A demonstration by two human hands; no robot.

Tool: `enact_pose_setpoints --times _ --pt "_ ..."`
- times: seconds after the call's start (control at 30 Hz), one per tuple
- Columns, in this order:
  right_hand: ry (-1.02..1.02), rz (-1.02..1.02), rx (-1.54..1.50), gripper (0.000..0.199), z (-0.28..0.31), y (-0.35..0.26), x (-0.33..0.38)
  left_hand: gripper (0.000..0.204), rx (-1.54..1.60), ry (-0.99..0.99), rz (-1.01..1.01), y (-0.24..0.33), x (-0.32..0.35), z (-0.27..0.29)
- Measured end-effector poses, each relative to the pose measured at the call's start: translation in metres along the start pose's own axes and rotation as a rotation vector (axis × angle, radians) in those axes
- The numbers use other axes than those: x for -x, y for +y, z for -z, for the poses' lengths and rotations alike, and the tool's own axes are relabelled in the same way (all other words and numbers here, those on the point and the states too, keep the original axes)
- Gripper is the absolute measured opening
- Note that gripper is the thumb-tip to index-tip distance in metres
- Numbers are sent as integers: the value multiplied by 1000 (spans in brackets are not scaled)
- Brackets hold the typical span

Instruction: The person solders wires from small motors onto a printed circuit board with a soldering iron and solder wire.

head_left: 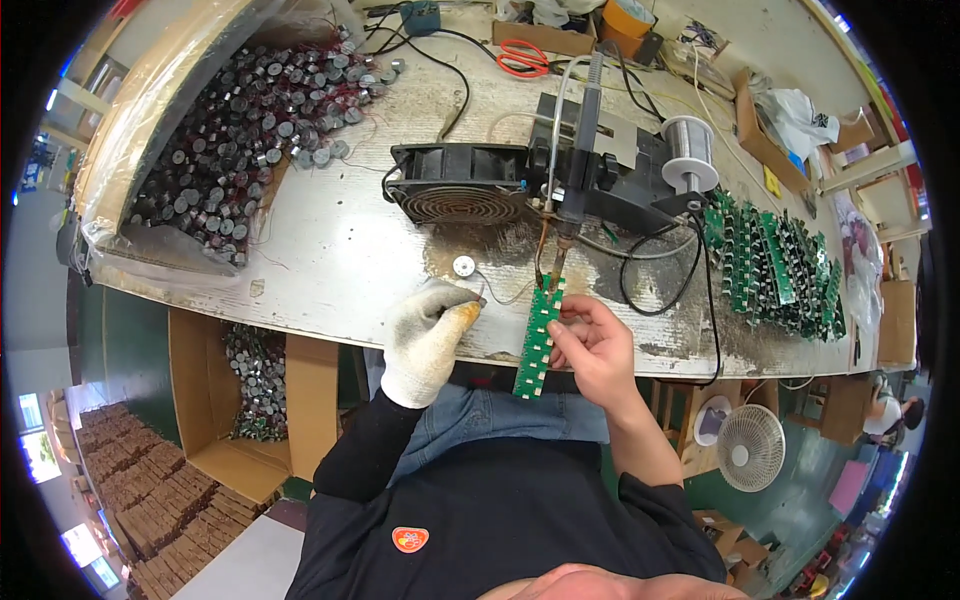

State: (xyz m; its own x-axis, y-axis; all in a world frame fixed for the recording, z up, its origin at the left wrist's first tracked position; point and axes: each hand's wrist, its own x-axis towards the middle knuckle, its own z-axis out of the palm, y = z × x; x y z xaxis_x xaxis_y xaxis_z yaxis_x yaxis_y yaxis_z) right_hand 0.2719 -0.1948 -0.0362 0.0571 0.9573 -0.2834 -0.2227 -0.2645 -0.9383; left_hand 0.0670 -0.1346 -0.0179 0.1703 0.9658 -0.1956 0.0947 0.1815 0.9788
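My bare right hand (598, 350) grips a long green circuit board strip (536, 345) by its right edge. The strip's far end lies beneath the tip of a mounted soldering iron (562, 262). To the left, my left hand (428, 335), in a white glove with stained fingertips, is closed in a pinch. A small dark tip shows at its fingers, too small to name. Just beyond them rests a round silver part (464, 266), like a small motor, with thin wires passing close to the pinch and curving toward the board.
A black fan (455, 185) and a solder wire spool (688, 140) flank the iron. Many round parts (225, 150) with red wires fill the far left; green boards (770, 265) are piled at right. An open carton (230, 400) stands below the table's left edge.
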Motion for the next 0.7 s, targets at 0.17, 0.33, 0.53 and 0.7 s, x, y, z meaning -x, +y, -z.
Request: enact_pose_setpoints --times 0.17,0.33,0.53,0.7 --pt "-7 -20 -40 24 1 -5 -4 9 -123 -64 -192 -4 0 -17" --pt "-50 -86 -128 27 2 -11 -1 10 -178 -140 -169 4 -2 -26" --pt "-89 -13 -46 33 -5 -10 5 15 -133 -246 -147 0 -8 -28" --pt "-80 -13 -41 33 0 -7 5 16 119 -308 90 -2 -9 -28"
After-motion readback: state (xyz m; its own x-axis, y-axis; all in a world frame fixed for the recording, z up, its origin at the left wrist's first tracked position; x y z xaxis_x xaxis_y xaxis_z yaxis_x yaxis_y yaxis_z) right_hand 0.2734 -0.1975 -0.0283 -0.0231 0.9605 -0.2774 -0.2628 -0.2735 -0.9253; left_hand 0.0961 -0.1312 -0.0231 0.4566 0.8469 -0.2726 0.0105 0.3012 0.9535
